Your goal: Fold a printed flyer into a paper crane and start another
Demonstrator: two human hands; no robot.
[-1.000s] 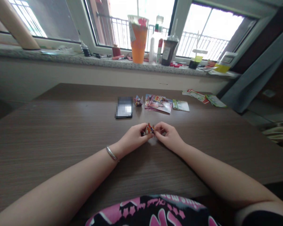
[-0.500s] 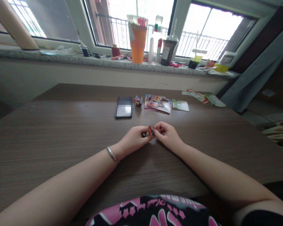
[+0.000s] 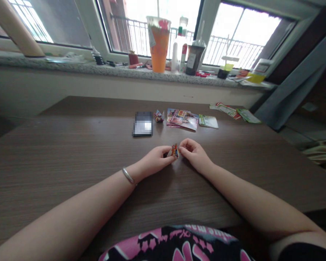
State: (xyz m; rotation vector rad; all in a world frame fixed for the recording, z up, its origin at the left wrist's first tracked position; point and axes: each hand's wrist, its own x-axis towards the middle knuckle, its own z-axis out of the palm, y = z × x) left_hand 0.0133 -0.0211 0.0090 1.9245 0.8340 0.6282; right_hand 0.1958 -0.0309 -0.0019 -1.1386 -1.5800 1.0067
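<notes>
Between the thumb and fingers of my left hand (image 3: 159,158) is a small folded piece of colourful printed paper (image 3: 174,150), held just above the table. Its pointed top faces up, and my left fingers hide part of it. My right hand (image 3: 193,151) is closed in a pinch, thumb against forefinger, at the paper's right edge. Beyond my hands stands another small folded paper piece (image 3: 159,116) with pointed tips. Right of that lies a stack of printed picture sheets (image 3: 183,119).
A dark, pixelated flat device (image 3: 142,124) lies left of the folded piece. Green-and-white packets (image 3: 208,121) and red and green packets (image 3: 228,110) lie to the right on the brown table (image 3: 70,156). Cups, bottles and an orange drink (image 3: 159,49) line the windowsill.
My right hand has shifted slightly right and away from the left hand. The paper in my left hand now shows more of its pointed, spread shape.
</notes>
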